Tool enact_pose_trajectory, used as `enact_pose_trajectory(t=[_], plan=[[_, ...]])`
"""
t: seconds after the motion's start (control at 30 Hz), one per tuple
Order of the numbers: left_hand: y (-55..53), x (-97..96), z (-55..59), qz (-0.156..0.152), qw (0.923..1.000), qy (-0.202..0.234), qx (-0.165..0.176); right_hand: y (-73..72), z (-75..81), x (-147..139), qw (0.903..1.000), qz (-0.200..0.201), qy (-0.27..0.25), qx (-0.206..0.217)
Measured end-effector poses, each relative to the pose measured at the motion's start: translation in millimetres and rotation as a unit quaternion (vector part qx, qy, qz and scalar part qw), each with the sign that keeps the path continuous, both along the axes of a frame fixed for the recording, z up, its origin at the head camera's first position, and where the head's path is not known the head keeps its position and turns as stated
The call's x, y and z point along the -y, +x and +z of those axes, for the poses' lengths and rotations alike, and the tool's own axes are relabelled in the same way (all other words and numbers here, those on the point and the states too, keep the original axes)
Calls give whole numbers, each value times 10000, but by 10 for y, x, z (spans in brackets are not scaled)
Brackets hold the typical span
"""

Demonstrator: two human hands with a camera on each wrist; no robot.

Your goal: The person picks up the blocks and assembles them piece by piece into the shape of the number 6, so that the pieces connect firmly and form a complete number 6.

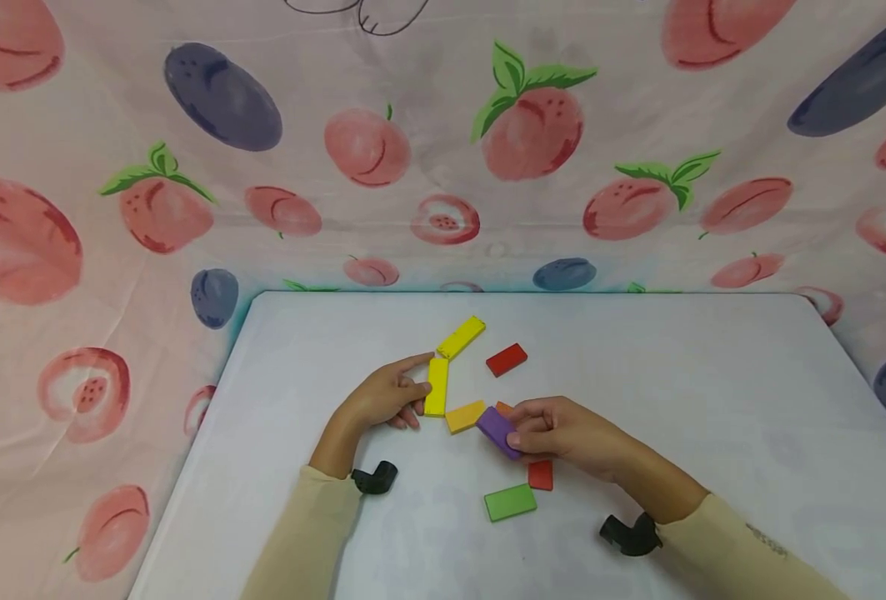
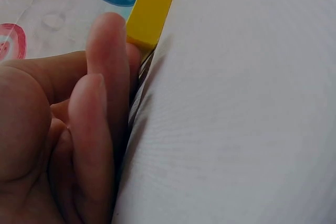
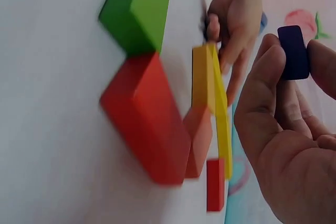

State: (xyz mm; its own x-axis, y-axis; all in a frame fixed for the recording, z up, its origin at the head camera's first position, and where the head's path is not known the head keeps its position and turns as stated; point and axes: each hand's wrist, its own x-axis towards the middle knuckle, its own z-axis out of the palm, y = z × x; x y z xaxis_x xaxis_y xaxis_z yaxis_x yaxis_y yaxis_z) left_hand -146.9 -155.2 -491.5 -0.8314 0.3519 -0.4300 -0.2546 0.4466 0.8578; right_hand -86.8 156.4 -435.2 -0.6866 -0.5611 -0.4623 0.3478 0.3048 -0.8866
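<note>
Between the thumb and fingers of my right hand (image 1: 573, 435) is a purple block (image 1: 496, 431), raised off the table and seen end-on and dark in the right wrist view. My left hand (image 1: 382, 397) lies beside a yellow block (image 1: 437, 387), its thumb touching the long side and its extended index finger reaching the far end. Another yellow block (image 1: 462, 337) meets that end at an angle. At the near end sits a yellow-orange block (image 1: 464, 417). An orange block (image 1: 504, 408) follows it, partly hidden behind the purple one and my right hand.
A red block (image 1: 507, 360) lies apart, right of the yellow ones. Nearer me, another red block (image 1: 541, 476) touches a green block (image 1: 510, 502). The white table (image 1: 713, 375) ends at a fruit-patterned cloth (image 1: 443, 167). Black devices (image 1: 630, 535) sit at both wrists.
</note>
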Motion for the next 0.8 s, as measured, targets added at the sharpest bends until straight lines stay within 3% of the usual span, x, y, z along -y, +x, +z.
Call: enact_pose_trajectory(t=[0.6,0.8], plan=[[-12,-2,-19,-18,10000,10,6,102,-32,414,9998,131,134,41],[-3,0,-10,25,10000,17,6,128,-50,518,9972,264,562,-406]])
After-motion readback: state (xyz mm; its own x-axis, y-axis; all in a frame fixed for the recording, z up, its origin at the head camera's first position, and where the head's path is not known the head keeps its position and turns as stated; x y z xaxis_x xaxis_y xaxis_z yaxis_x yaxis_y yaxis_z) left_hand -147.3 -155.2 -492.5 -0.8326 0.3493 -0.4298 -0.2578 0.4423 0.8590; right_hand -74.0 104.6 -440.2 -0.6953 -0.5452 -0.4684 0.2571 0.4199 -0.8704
